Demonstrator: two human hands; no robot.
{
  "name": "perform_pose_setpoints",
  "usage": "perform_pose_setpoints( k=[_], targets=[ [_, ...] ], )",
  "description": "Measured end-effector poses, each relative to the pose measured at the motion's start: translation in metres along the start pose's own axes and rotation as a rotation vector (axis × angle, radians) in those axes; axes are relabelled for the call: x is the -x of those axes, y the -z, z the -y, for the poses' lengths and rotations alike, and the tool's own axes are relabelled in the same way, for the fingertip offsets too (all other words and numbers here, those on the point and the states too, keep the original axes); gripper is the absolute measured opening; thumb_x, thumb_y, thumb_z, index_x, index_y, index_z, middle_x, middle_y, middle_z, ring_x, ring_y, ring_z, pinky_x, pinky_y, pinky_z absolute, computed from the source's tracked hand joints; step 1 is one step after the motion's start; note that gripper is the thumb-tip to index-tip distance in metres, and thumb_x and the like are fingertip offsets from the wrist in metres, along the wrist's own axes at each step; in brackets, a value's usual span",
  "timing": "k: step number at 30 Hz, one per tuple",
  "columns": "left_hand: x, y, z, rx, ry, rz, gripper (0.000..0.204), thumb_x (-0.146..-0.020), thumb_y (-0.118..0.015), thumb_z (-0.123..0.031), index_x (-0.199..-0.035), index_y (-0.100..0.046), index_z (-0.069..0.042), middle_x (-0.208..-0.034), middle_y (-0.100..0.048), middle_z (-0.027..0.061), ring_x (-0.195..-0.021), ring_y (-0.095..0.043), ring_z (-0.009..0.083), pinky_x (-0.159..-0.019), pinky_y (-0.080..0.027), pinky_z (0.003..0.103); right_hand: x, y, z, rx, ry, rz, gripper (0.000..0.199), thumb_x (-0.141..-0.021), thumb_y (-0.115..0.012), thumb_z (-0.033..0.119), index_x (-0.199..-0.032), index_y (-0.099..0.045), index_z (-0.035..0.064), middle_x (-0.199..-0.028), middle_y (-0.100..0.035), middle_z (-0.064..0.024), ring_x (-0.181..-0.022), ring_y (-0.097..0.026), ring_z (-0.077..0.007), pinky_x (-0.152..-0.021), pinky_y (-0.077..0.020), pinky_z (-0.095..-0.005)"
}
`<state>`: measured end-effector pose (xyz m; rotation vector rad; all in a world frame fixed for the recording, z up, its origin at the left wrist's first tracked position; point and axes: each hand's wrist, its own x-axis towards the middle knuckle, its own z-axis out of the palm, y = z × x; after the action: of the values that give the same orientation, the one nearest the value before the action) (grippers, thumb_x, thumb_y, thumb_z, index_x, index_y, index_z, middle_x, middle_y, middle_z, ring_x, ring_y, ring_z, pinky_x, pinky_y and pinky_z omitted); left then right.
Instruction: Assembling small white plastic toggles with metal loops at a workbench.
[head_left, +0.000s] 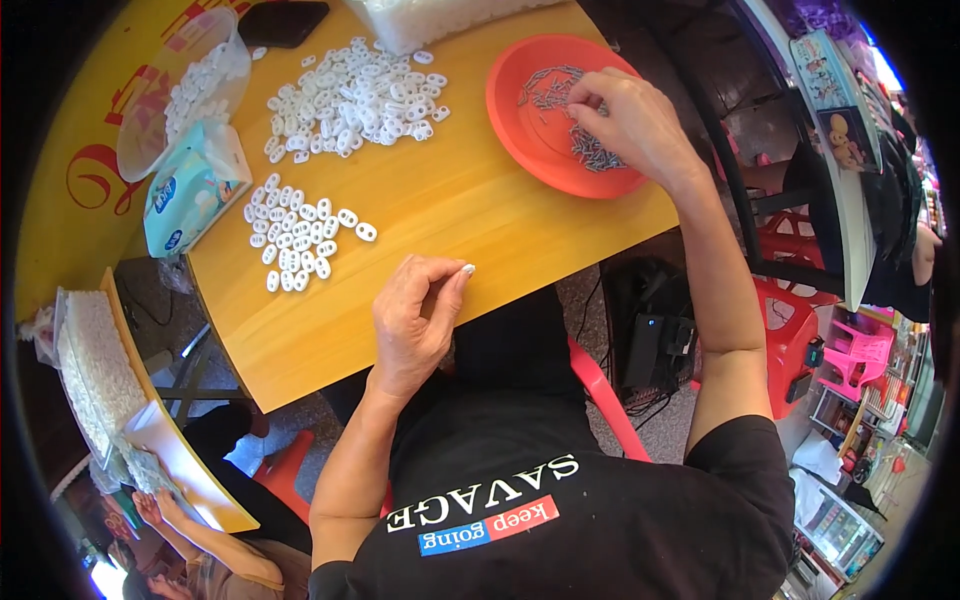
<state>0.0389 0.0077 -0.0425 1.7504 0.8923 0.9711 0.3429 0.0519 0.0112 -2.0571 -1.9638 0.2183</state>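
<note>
Between thumb and forefinger, my left hand (415,315) pinches a small white plastic piece (468,269) near the table's front edge. Most of that piece is hidden by the fingers. My right hand (632,118) is over a round red plastic dish (510,120), its thumb and forefinger bent together. Whatever they may hold is too small to make out. Small grey metal screws (597,152) lie in the dish in loose clusters. Left of my left hand is a small group of white oval two-holed pieces (300,228); a larger heap of the same pieces (350,100) lies farther back.
The wooden table (440,195) also bears a tissue pack (190,190), a clear tub of white pieces (205,85), a dark phone (283,22) and a clear plastic bag (430,20). Another person's hands (160,508) are at a side table lower left. Red stools (785,320) stand right.
</note>
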Motion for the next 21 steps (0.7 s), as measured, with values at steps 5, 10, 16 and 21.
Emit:
perform_pose_setpoints(
  k=[5, 10, 16, 21],
  targets=[
    [-0.001, 0.001, -0.001, -0.015, -0.007, 0.008, 0.007, -0.085, -0.068, 0.002, -0.090, -0.063, 0.001, -0.076, -0.060, 0.0097, -0.064, -0.057, 0.0199, -0.058, -0.045, 0.029, 0.000, 0.004, -0.001, -0.043, -0.037, 0.025, 0.017, -0.085, -0.066, 0.018, -0.096, -0.069, 0.0046, -0.086, -0.066, -0.0102, -0.079, -0.066, -0.0233, -0.072, -0.0504, -0.0357],
    [-0.002, 0.001, -0.003, -0.014, 0.001, 0.012, 0.007, -0.085, -0.068, 0.003, -0.089, -0.063, 0.001, -0.076, -0.060, 0.0097, -0.064, -0.057, 0.0198, -0.058, -0.045, 0.029, -0.001, -0.013, 0.014, -0.011, 0.063, -0.020, 0.016, -0.085, -0.068, 0.019, -0.093, -0.069, 0.0051, -0.087, -0.066, -0.0090, -0.079, -0.066, -0.0257, -0.071, -0.0515, -0.0367],
    [-0.003, 0.000, -0.002, -0.020, -0.035, 0.001, 0.008, -0.085, -0.068, 0.003, -0.090, -0.063, 0.000, -0.076, -0.060, 0.0094, -0.064, -0.056, 0.0195, -0.058, -0.045, 0.029, -0.002, -0.036, 0.022, 0.154, 0.204, -0.162, 0.013, -0.083, -0.067, 0.019, -0.084, -0.067, 0.0051, -0.086, -0.065, -0.0091, -0.074, -0.067, -0.0306, -0.064, -0.0540, -0.0401],
    [0.001, 0.001, 0.000, -0.005, -0.019, -0.002, 0.008, -0.084, -0.068, 0.003, -0.090, -0.063, 0.000, -0.075, -0.059, 0.0096, -0.063, -0.056, 0.0198, -0.058, -0.045, 0.029, -0.003, -0.032, 0.027, 0.200, 0.282, -0.152, 0.015, -0.083, -0.065, 0.018, -0.081, -0.066, 0.0028, -0.085, -0.066, -0.0113, -0.073, -0.067, -0.0321, -0.062, -0.0552, -0.0406]
  ],
)
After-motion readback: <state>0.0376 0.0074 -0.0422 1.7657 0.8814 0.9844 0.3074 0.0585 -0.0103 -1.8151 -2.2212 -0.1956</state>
